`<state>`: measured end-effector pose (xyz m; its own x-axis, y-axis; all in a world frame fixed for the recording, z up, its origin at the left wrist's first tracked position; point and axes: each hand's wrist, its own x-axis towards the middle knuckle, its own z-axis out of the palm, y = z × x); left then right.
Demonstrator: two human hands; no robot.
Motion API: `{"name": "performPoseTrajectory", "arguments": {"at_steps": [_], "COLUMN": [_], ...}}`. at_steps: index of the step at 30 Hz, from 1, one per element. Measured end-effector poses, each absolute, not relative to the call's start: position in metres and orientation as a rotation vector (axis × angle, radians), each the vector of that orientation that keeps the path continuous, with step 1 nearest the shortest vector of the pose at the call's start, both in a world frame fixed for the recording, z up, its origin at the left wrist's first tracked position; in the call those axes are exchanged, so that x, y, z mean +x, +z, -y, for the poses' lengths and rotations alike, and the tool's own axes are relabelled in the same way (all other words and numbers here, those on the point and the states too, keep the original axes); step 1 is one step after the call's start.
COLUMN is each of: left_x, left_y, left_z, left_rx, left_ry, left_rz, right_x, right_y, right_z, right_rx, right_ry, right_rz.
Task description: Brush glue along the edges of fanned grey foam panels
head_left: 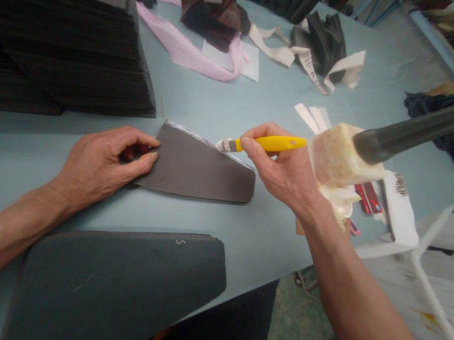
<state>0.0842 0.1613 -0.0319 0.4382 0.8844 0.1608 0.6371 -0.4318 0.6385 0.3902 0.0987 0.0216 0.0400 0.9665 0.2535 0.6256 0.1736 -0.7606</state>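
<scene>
A dark grey cut panel [204, 172] lies flat on the table, with a whitish wet-looking strip along its far edge. Thumb and fingertips of my left hand [110, 155] pinch its left end. In my right hand [275, 167] is a yellow-handled paintbrush [279, 143], its bristles touching the white strip. Behind my right wrist stands a cream-stained container [335, 154] with a thick dark handle [427, 129] sticking out; my forearm partly hides what lies below it.
A tall stack of dark sheets [48, 39] stands at the left. Larger dark panels [123, 281] lie near the front edge. Pink fabric [187, 48], a dark red bundle [212, 6] and pale strips [275, 46] lie farther back. A white metal frame [428, 299] stands at the right.
</scene>
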Motion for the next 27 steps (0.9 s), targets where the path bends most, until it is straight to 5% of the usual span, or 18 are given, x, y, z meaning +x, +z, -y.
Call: {"name": "performPoseTrajectory", "arguments": {"at_steps": [27], "left_x": [0.085], "left_y": [-0.03], "left_z": [-0.16], "left_rx": [2.197], "left_ry": [0.614], "left_rz": [-1.338], "right_x": [0.371], "right_y": [0.02], "right_z": [-0.116], "right_rx": [-1.496], "right_ry": [0.594], "right_rz": [1.743]}}
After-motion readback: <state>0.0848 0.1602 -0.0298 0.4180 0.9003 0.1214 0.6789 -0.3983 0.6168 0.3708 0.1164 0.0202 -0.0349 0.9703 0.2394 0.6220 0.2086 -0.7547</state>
